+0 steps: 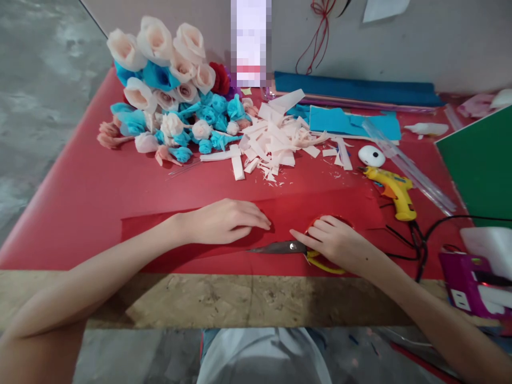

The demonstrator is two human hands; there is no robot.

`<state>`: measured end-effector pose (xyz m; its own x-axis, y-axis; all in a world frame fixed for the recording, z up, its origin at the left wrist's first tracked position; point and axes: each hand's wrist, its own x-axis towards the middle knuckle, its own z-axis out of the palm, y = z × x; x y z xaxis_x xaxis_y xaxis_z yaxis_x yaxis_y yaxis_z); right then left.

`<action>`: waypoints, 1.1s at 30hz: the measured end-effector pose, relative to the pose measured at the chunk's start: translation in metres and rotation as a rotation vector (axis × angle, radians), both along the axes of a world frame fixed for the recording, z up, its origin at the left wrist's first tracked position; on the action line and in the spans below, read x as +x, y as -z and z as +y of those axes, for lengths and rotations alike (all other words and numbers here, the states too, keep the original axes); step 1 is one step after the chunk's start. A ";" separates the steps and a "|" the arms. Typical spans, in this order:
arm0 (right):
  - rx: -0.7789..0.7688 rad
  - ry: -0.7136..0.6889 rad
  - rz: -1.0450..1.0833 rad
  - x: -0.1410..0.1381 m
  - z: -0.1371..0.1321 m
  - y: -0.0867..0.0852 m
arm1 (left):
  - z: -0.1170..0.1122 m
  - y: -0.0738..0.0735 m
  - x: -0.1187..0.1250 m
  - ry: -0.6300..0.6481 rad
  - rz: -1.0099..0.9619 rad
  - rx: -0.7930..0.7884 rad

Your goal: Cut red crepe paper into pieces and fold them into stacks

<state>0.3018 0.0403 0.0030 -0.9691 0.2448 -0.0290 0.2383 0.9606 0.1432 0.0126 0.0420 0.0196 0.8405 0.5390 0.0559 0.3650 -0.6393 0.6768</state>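
Observation:
My left hand (224, 220) lies flat, fingers together and stretched out, pressing on a sheet of red crepe paper (320, 205) spread over the red table. My right hand (334, 242) rests palm down on the yellow handles of a pair of scissors (280, 247), whose closed grey blades point left toward my left fingertips. The right fingers lie loosely over the handles and a red round thing (320, 220) beneath, not plainly gripping. The scissors lie on the near edge of the sheet.
A heap of pink, white and blue paper flowers (168, 96) sits at the back left, pink paper strips (272, 141) beside it. Blue paper rolls (356, 90), a yellow glue gun (394, 192) with black cable, a green board (480, 160) and a purple box (472, 282) stand right.

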 end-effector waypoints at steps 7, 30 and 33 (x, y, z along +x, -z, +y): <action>0.005 -0.001 -0.001 -0.002 0.000 -0.001 | 0.002 0.017 0.016 -0.243 0.051 0.090; -0.040 0.079 0.061 -0.015 -0.009 0.012 | 0.100 -0.004 0.153 0.099 -0.072 -0.366; -0.009 0.092 0.088 -0.007 -0.007 0.012 | 0.104 -0.007 0.158 0.112 -0.140 -0.438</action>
<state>0.2946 0.0331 -0.0093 -0.9416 0.3326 0.0522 0.3364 0.9354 0.1090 0.1704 0.1464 0.0265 0.8955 0.4433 -0.0393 0.1957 -0.3132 0.9293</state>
